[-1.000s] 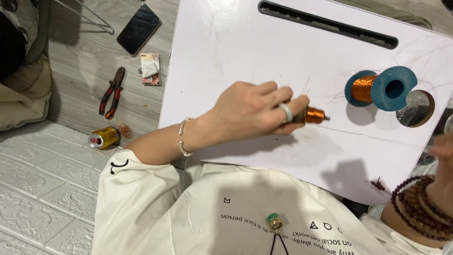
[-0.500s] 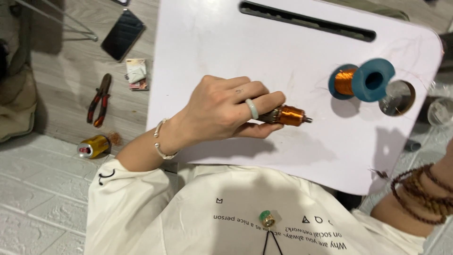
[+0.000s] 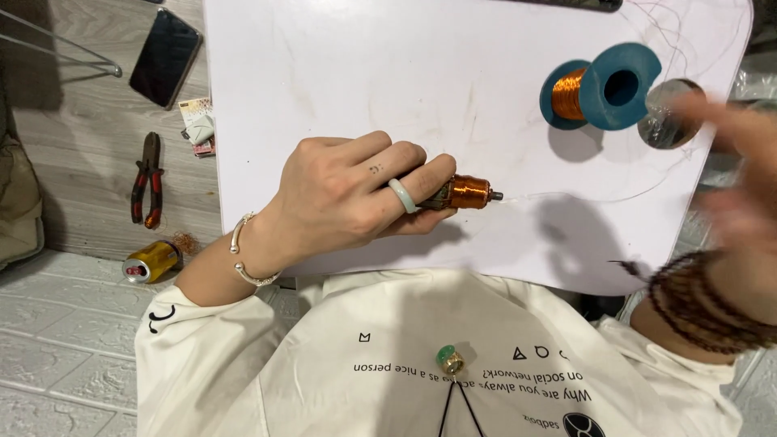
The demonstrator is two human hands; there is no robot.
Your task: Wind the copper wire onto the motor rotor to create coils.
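On white board, left hand [image 3: 348,198] fingers grip copper coil [image 3: 468,193]; right hand [image 3: 732,174] blurred, fingers unclear.

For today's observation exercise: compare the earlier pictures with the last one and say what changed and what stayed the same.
The right hand has risen from the lower right edge toward the blue spool and is blurred in motion. The left hand stays closed on the small copper-wound coil over the white board. Spool, pliers and phone lie as before.

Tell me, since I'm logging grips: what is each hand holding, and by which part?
The left hand grips a small copper-wound coil by its near end; the winding sticks out past the fingers. The right hand is blurred, so any hold cannot be told.
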